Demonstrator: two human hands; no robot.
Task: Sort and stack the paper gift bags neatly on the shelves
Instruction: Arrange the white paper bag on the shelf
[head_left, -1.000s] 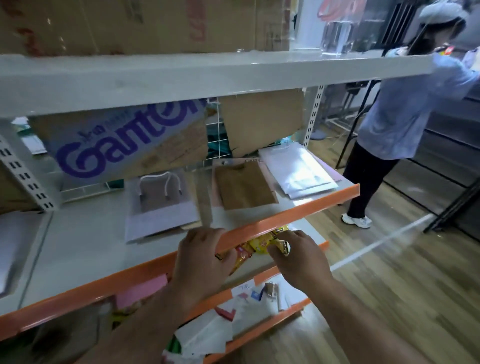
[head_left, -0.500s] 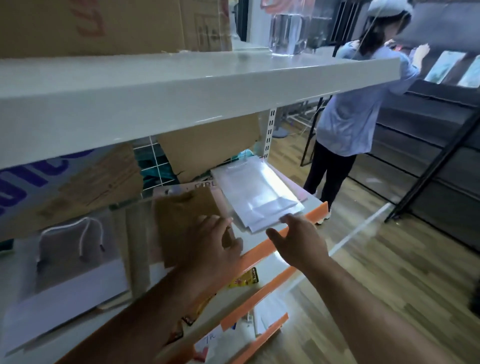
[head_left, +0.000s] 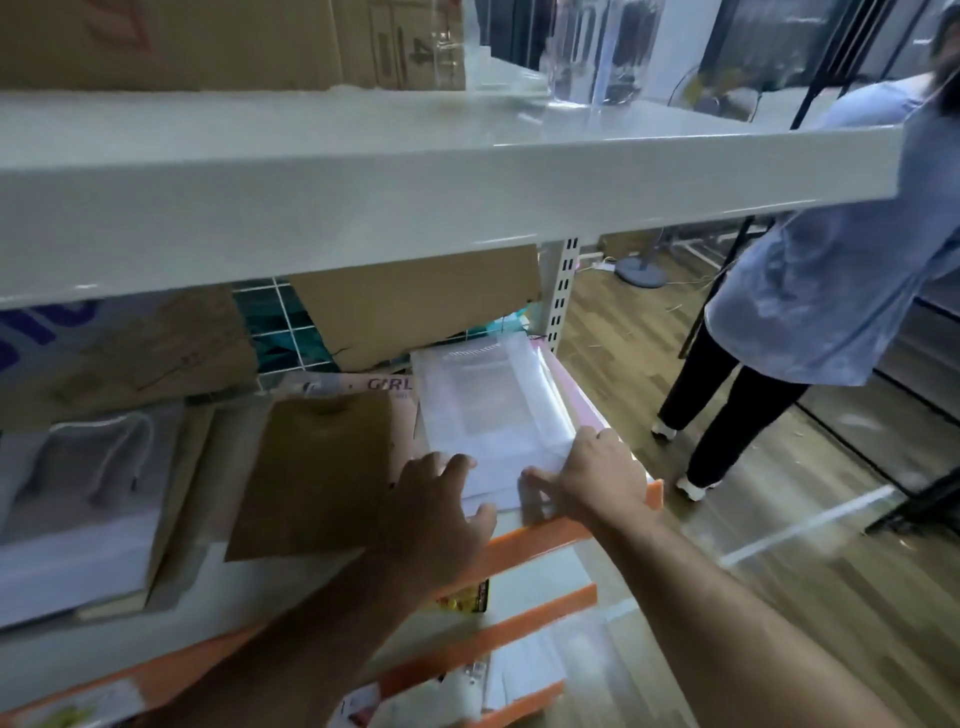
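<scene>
Mid shelf (head_left: 545, 540), orange front lip. L→R: white rope-handle bag (head_left: 78, 519) flat at far left, brown bag (head_left: 317, 467) flat mid, white bag stack (head_left: 493, 410) at right end. Left hand (head_left: 441, 519) spread, fingertips on stack's near-left edge. Right hand (head_left: 597, 473) grips stack's near-right corner, fingers curled, thumb along front edge. Person (head_left: 831, 270) stands far right.

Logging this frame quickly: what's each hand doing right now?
Left hand: open, fingers resting on the white bags.
Right hand: grips the white bags' near corner.
</scene>
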